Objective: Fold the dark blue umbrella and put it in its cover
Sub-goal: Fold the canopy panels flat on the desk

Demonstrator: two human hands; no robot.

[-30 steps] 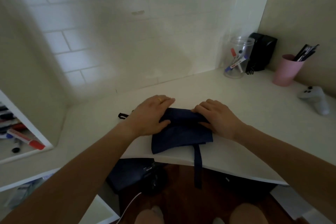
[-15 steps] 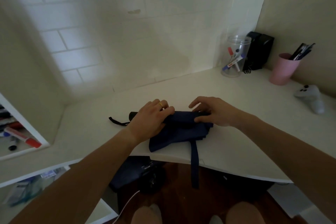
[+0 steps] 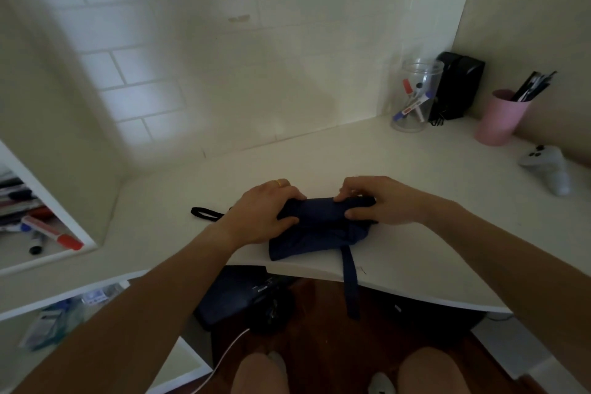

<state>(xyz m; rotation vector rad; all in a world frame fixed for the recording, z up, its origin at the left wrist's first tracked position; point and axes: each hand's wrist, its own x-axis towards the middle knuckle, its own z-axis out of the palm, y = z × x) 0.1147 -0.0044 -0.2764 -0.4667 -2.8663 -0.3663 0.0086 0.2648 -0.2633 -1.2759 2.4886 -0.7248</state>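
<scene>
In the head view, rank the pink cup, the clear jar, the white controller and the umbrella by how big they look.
1. dark blue umbrella
2. clear jar
3. pink cup
4. white controller
Jar and cup look close; the nearer umbrella's lead is unsure.

White tabletop carries: dark blue umbrella under both hands; clear jar, black box, pink cup and white controller beyond the right hand

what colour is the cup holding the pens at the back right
Pink: the cup shows best in the head view, the only one.
</scene>
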